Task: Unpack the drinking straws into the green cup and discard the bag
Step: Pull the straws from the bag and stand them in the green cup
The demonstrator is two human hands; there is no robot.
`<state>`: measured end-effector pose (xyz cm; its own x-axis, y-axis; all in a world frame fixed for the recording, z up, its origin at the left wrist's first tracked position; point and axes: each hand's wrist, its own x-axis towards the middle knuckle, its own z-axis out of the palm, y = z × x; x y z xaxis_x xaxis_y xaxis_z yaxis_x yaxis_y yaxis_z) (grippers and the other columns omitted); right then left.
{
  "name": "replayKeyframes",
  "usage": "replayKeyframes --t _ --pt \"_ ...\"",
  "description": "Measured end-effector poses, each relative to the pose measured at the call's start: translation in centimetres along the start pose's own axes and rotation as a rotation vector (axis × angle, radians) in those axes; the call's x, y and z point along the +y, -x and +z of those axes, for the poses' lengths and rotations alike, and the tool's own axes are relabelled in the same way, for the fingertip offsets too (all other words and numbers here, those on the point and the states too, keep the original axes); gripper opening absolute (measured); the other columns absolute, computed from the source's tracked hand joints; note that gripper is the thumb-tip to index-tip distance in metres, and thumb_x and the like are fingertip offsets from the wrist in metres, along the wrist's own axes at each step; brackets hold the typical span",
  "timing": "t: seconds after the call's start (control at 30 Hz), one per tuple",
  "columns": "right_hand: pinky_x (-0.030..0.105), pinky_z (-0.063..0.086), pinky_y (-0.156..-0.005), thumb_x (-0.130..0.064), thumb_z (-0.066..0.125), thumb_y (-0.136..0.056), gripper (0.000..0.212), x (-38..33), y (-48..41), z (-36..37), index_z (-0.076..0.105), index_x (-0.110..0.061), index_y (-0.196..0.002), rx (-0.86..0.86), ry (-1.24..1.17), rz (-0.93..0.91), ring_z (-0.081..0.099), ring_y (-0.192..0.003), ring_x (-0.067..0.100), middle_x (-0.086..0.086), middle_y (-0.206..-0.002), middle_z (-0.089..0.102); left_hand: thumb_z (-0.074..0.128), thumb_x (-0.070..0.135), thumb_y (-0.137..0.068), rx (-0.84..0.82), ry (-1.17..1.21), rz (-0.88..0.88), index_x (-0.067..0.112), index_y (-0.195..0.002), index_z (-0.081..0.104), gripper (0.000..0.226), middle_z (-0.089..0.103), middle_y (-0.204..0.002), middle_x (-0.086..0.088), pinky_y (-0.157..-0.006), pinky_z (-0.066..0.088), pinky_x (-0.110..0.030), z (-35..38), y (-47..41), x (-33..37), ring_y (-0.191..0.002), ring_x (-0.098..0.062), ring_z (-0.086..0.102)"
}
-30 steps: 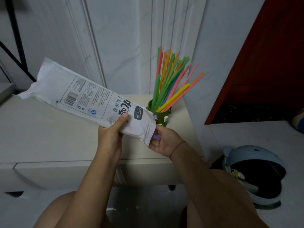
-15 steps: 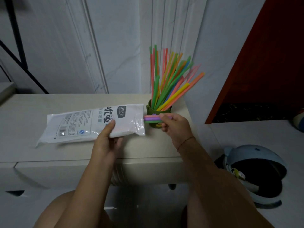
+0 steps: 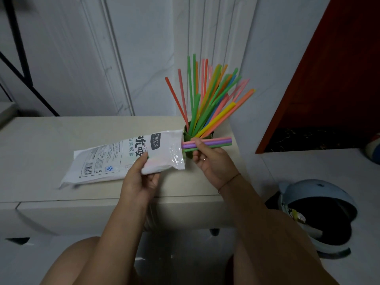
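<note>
1. A white printed plastic bag (image 3: 125,159) lies slanted across the centre of the frame, its far end resting on the pale beige cabinet top (image 3: 51,140) and its open mouth pointing right.
2. The left hand (image 3: 139,179), centre of frame, is closed on the bag's lower edge near the mouth, thumb on top.
3. The right hand (image 3: 211,161), just right of centre, pinches a small bundle of pink, purple and green straws (image 3: 213,142) lying level, partly out of the bag's mouth.
4. The dark green cup (image 3: 190,138) stands just behind that bundle, at the bag's mouth, filled with a fan of colourful upright straws (image 3: 207,99).
5. A pale blue lidded bin (image 3: 316,212) sits on the floor at lower right.
</note>
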<state>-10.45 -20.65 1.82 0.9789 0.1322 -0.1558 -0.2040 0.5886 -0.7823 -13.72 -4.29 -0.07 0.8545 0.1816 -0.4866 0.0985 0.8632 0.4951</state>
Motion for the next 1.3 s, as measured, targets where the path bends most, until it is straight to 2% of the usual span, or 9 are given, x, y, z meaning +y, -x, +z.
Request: replayKeyframes --t 0.13,0.27,0.37,0.53,0.73,0.9,1.03,1.13,1.3 --pt "0.016 0.047 -0.049 -0.004 0.054 -0.090 0.011 -1.0 -0.2 -0.4 0.063 0.000 -0.086 0.066 0.047 -0.064 0.053 -0.049 0.005 0.004 -0.065 0.053 0.063 0.007 -0.087 0.001 0.035 0.031 0.016 -0.098 0.065 0.015 0.076 -0.077 -0.001 -0.057 0.060 -0.029 -0.5 -0.2 0.7 -0.068 -0.013 0.073" --pt "0.016 0.047 -0.046 -0.003 0.053 -0.091 0.013 -2.2 -0.4 -1.1 0.062 -0.002 -0.081 0.111 0.060 -0.091 0.054 -0.045 0.005 0.000 -0.052 0.056 0.063 0.007 -0.086 0.022 0.049 0.044 0.017 -0.097 0.064 0.014 0.075 -0.074 0.000 -0.060 0.060 -0.029 -0.8 -0.6 1.0 -0.065 -0.012 0.073" --pt "0.016 0.047 -0.047 -0.003 0.053 -0.091 0.012 -2.0 -0.2 -0.5 0.062 -0.003 -0.084 0.060 0.071 -0.084 0.053 -0.046 0.005 0.000 -0.056 0.058 0.064 0.006 -0.085 0.019 0.055 0.021 0.016 -0.102 0.064 0.020 0.076 -0.080 -0.002 -0.061 0.060 -0.032 -0.6 -0.4 0.3 -0.069 -0.015 0.074" --pt "0.017 0.047 -0.050 -0.004 0.055 -0.090 0.009 -0.5 0.0 0.7 0.063 -0.002 -0.087 0.013 0.152 -0.097 0.051 -0.048 0.005 0.003 -0.065 0.060 0.065 0.005 -0.084 0.013 0.032 -0.026 0.016 -0.100 0.065 0.019 0.076 -0.076 -0.003 -0.056 0.060 -0.031 0.1 -0.1 -0.8 -0.066 -0.015 0.073" --pt "0.016 0.050 -0.048 -0.005 0.056 -0.090 0.014 -2.8 -0.5 -0.3 0.061 -0.001 -0.078 0.173 0.268 -0.207 0.055 -0.043 0.005 0.004 -0.051 0.057 0.063 0.006 -0.086 0.038 0.064 0.010 0.015 -0.099 0.064 0.015 0.075 -0.071 -0.002 -0.047 0.055 -0.026 -0.3 -0.5 0.8 -0.062 -0.013 0.073" --pt "0.016 0.052 -0.048 -0.004 0.056 -0.090 0.017 -6.1 -1.5 -2.0 0.060 -0.005 -0.074 0.296 0.313 -0.322 0.056 -0.039 0.004 -0.003 -0.038 0.058 0.062 0.008 -0.088 0.055 0.054 0.042 0.016 -0.089 0.063 0.009 0.074 -0.066 0.001 -0.048 0.056 -0.024 -0.6 -0.8 1.8 -0.058 -0.010 0.071" --pt "0.016 0.053 -0.049 -0.006 0.058 -0.089 0.011 -8.0 -2.4 -2.7 0.061 0.002 -0.082 0.380 0.412 -0.425 0.060 -0.041 0.005 -0.001 -0.043 0.061 0.062 0.007 -0.088 0.051 0.063 0.041 0.016 -0.087 0.063 0.009 0.074 -0.065 0.001 -0.050 0.057 -0.025 -0.4 -0.7 1.8 -0.057 -0.011 0.071" --pt "0.019 0.055 -0.052 -0.009 0.059 -0.089 0.014 -8.5 -2.9 -2.4 0.062 0.005 -0.091 0.404 0.550 -0.482 0.061 -0.041 0.005 0.006 -0.058 0.062 0.062 0.007 -0.088 0.053 0.061 0.037 0.016 -0.087 0.063 0.009 0.074 -0.065 0.001 -0.052 0.058 -0.026 -0.4 -0.5 1.6 -0.058 -0.011 0.071" --pt "0.019 0.055 -0.049 -0.007 0.058 -0.088 0.011 -7.5 -4.0 -1.1 0.063 0.003 -0.087 0.304 0.790 -0.440 0.059 -0.038 0.005 0.007 -0.059 0.060 0.062 0.006 -0.088 0.043 0.069 0.030 0.015 -0.088 0.063 0.009 0.074 -0.066 0.000 -0.049 0.056 -0.025 -0.2 -0.3 1.5 -0.058 -0.012 0.072"
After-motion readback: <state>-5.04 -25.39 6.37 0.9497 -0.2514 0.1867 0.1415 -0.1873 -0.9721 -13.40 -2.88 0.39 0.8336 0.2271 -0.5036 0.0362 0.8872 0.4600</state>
